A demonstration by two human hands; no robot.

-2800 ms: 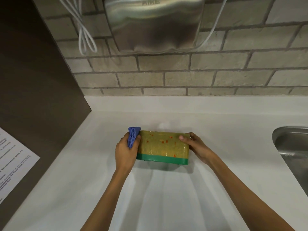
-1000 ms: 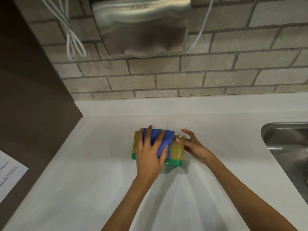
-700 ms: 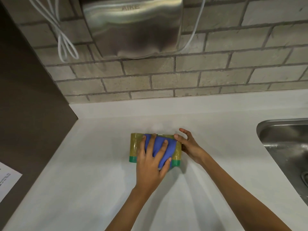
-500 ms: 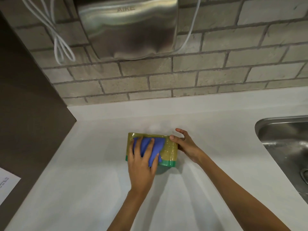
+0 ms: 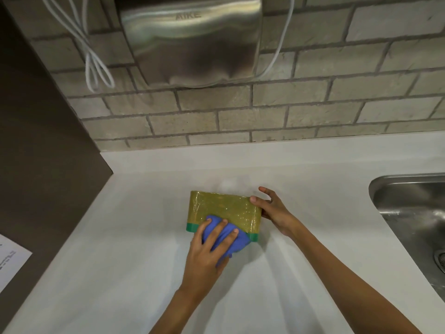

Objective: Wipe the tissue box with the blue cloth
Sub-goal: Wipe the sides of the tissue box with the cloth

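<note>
Blue cloth (image 5: 228, 239): we have it bunched under our left hand (image 5: 207, 251), fingers spread flat over it and pressing down rather than curled shut; it covers the near edge of the tissue box, over the green band.
Tissue box (image 5: 224, 209): it lies on the white table (image 5: 120, 237) straight ahead of our left hand and just to the left of our right hand; yellow-green top with a shiny wrap, green strip along the near side.
Long axis: the box runs left to right across us, square to the left forearm, so a stroke along its length means moving the left hand sideways, not away from us.
Right hand (image 5: 272, 210): it braces the right end of the box, thumb on the top corner, palm against the end face, other fingers loosely apart behind it; it touches the box but does not close round it.
Nearer hand: both touch the box; the left one carries the cloth and sits over the near right part of the top.
Uncovered area: most of the top shows beyond and to the left of the left hand's fingertips.
Next move, as we judge it: push the cloth forward and leftward over that bare part while the right hand keeps the box from sliding.
Risk: the wrap looks slick, so the box may skid to the left, where nothing braces it.
</note>
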